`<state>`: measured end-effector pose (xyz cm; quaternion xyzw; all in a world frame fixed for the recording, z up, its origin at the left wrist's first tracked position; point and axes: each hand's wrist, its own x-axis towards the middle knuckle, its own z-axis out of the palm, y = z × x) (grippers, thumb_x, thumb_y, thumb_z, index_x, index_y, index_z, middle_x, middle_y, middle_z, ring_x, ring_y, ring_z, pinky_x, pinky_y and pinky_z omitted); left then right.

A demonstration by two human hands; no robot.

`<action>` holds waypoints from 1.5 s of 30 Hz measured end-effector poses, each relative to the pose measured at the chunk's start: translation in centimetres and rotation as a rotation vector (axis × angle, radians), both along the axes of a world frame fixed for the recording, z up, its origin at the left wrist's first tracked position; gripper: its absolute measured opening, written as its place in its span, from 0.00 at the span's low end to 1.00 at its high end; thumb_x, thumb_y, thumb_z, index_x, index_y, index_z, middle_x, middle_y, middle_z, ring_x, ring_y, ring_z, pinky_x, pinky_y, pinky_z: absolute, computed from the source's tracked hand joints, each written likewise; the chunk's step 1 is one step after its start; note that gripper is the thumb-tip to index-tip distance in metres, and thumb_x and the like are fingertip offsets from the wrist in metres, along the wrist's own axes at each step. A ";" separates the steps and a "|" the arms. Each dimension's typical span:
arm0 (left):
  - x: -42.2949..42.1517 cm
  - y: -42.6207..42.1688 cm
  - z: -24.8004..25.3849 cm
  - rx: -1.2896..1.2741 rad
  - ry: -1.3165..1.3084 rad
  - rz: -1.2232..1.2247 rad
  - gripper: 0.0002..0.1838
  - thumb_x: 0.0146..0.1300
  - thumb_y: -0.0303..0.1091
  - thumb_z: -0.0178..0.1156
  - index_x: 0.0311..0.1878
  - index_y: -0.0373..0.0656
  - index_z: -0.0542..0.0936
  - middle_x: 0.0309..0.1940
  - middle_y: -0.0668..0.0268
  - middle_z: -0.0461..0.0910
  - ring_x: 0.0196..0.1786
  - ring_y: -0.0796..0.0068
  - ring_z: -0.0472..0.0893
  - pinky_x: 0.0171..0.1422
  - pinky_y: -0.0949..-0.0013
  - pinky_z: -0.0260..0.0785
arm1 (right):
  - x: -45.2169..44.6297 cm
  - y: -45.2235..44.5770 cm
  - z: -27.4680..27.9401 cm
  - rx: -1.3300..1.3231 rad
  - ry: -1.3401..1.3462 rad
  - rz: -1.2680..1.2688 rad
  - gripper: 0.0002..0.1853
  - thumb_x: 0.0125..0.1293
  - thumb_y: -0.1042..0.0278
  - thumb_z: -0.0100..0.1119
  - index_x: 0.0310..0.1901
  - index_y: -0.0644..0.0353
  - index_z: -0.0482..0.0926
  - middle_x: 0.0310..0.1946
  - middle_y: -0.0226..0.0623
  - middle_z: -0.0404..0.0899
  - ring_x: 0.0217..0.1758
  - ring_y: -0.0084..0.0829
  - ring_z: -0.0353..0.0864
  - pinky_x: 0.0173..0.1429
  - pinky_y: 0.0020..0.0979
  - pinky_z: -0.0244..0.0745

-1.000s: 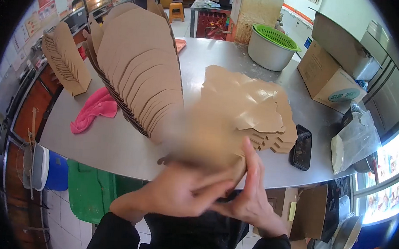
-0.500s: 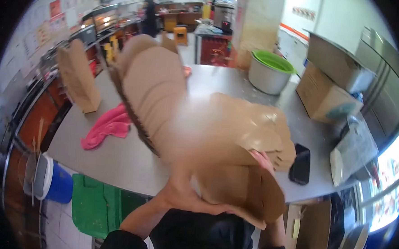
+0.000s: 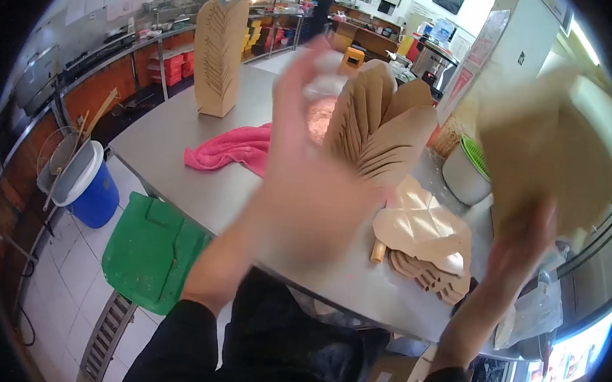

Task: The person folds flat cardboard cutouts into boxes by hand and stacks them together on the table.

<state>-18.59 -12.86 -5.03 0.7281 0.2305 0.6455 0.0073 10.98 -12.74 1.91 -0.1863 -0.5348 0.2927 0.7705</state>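
Observation:
Blurred by motion, my left hand (image 3: 313, 184) is over the table in front of a nested stack of folded brown cartons (image 3: 385, 129), its fingers spread and apparently nothing in them. My right hand (image 3: 525, 237), raised at the right, grips the lower end of a folded brown carton (image 3: 550, 155), also blurred. Between the hands, a pile of flat brown card blanks (image 3: 425, 228) lies on the steel table. Another stack of folded cartons (image 3: 218, 55) stands upright at the back left, behind a pink cloth (image 3: 232, 148).
The steel table (image 3: 172, 177) curves across the middle. Right of the card blanks is a pot with a green strainer (image 3: 467, 175). A green bin lid (image 3: 147, 252) and a blue bucket (image 3: 96, 194) are below left. A person in dark clothes (image 3: 320, 12) stands far back.
The view has swung and tilted. The carton that both hands held is now up at the right in my right hand. My left hand has come off it and moved over the table.

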 end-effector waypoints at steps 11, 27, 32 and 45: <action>0.7 2.7 -0.9 -0.226 -0.044 0.032 0.66 0.39 0.51 0.86 0.77 0.42 0.54 0.60 0.45 0.78 0.61 0.50 0.83 0.69 0.55 0.75 | -11.0 4.4 9.2 -0.418 -0.847 -0.026 0.54 0.56 0.19 0.60 0.70 0.62 0.72 0.57 0.47 0.78 0.57 0.39 0.74 0.68 0.44 0.60; 2.1 -0.5 -1.1 -0.293 -0.061 0.373 0.65 0.36 0.54 0.87 0.68 0.34 0.55 0.56 0.42 0.77 0.56 0.47 0.84 0.57 0.55 0.81 | -10.0 2.1 8.1 -0.447 -0.844 -0.061 0.43 0.64 0.26 0.56 0.70 0.51 0.71 0.50 0.33 0.80 0.50 0.27 0.73 0.50 0.35 0.62; 2.3 -1.0 -0.9 -0.257 -0.055 0.439 0.64 0.36 0.53 0.87 0.69 0.34 0.55 0.51 0.45 0.80 0.48 0.49 0.87 0.52 0.57 0.82 | -9.7 1.8 9.7 -0.374 -0.661 0.030 0.37 0.65 0.29 0.57 0.65 0.50 0.75 0.46 0.30 0.80 0.49 0.24 0.76 0.50 0.33 0.66; 2.1 -0.6 -1.0 -0.257 -0.062 0.476 0.62 0.38 0.51 0.87 0.67 0.35 0.55 0.50 0.46 0.79 0.47 0.50 0.88 0.49 0.57 0.82 | -9.8 3.1 4.3 -0.058 -1.212 -0.170 0.34 0.67 0.50 0.71 0.64 0.69 0.73 0.62 0.49 0.77 0.63 0.40 0.78 0.66 0.40 0.74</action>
